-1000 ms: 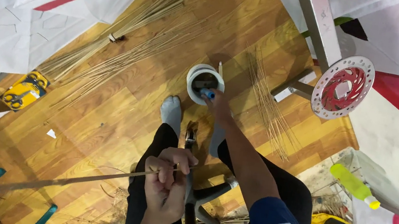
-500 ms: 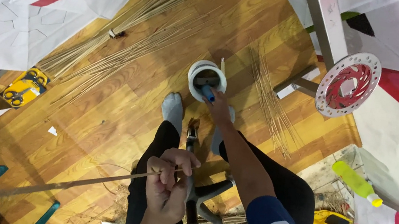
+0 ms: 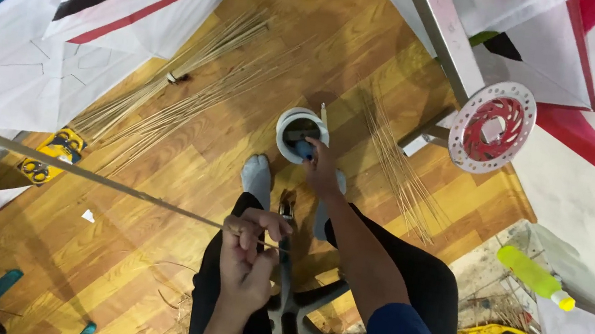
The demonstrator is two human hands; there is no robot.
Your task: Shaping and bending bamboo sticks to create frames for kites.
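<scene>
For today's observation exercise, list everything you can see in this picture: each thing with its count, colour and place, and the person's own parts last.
long thin stick: one, tan, held in the left hand, running off to the left
small round pot: one, white, on the floor ahead of the feet
thin stick bundles: several, tan, spread on the wooden floor
perforated disc: one, red and silver, right of the pot
paper sheets: several, white with red and black stripes, around the floor
bottle: one, yellow-green, far right
left hand: gripping the stick
right hand: reaching into the pot

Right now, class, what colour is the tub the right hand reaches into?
White tub, seen from the head view.
</scene>
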